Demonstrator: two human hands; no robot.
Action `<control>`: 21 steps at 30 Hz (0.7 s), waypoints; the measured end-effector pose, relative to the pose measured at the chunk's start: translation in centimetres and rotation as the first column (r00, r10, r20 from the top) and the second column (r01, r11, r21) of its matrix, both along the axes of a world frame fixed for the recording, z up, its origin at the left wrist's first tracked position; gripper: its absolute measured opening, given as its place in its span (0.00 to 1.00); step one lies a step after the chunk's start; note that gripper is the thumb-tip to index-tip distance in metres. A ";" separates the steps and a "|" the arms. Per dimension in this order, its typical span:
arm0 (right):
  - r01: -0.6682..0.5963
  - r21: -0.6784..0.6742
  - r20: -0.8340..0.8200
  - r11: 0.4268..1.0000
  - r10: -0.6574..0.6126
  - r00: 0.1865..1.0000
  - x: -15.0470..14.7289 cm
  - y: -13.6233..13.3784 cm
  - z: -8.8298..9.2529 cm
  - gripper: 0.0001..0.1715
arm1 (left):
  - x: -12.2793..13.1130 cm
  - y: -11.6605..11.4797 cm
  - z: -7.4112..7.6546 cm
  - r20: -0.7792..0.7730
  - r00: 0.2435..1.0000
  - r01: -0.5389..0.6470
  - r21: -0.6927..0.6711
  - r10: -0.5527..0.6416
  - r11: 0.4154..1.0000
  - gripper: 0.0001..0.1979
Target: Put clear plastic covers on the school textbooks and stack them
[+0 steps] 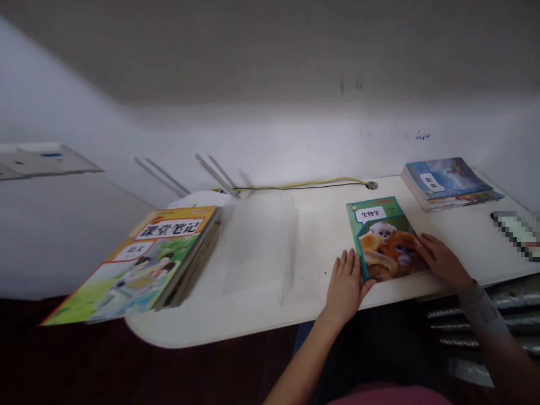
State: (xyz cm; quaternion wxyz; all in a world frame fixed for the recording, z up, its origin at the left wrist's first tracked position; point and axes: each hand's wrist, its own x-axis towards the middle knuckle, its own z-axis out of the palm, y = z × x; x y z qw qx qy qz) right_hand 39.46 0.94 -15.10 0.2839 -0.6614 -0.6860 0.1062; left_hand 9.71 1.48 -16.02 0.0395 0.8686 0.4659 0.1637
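A biology textbook with a green cover and a picture of golden monkeys lies face up on the white table. My left hand rests flat along its left edge, fingers stretched out and the thumb by the lower corner. On the opposite side, my right hand touches the book's right edge with its fingers extended. To the left, a clear plastic sheet or sleeve lies on the tabletop; its exact shape is hard to make out.
A stack of books topped by a notes book overhangs the table's left end. Behind it stands a white device with grey antennas. More books are piled at the back right, near a phone-like object. Cables run along the wall.
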 end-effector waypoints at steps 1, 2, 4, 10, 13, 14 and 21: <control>0.002 -0.004 -0.037 1.000 -0.002 0.999 -0.2 -0.2 0.5 0.28 | 0.0 0.0 0.0 0.016 1.000 -0.001 -0.009 0.001 1.000 0.34; -0.003 -0.009 -0.085 1.000 0.002 0.996 -0.5 -0.3 1.0 0.26 | 0.0 -0.1 0.0 0.041 0.999 0.001 -0.022 0.000 1.000 0.34; -0.052 -0.019 -0.188 0.998 0.048 0.981 -1.6 -0.6 2.2 0.23 | 0.0 -0.3 0.3 0.133 0.991 0.015 -0.051 -0.008 0.999 0.30; -0.333 0.048 -0.171 0.942 0.336 0.926 -7.9 -0.4 3.2 0.23 | 0.3 -0.7 3.1 0.638 0.768 0.128 -0.239 0.057 0.963 0.18; -0.396 0.087 -0.126 0.914 0.405 0.906 -10.4 -0.1 2.7 0.24 | 0.4 -0.2 4.2 0.724 0.648 0.143 -0.421 0.237 0.896 0.21; -0.406 0.099 -0.118 0.908 0.416 0.902 -10.9 -0.1 2.7 0.25 | 0.4 0.0 4.4 0.730 0.611 0.127 -0.473 0.307 0.872 0.20; -0.307 0.235 -0.119 0.922 0.341 0.932 -11.3 0.2 5.0 0.29 | 1.4 0.0 4.5 0.633 0.733 0.068 -0.434 0.250 0.898 0.21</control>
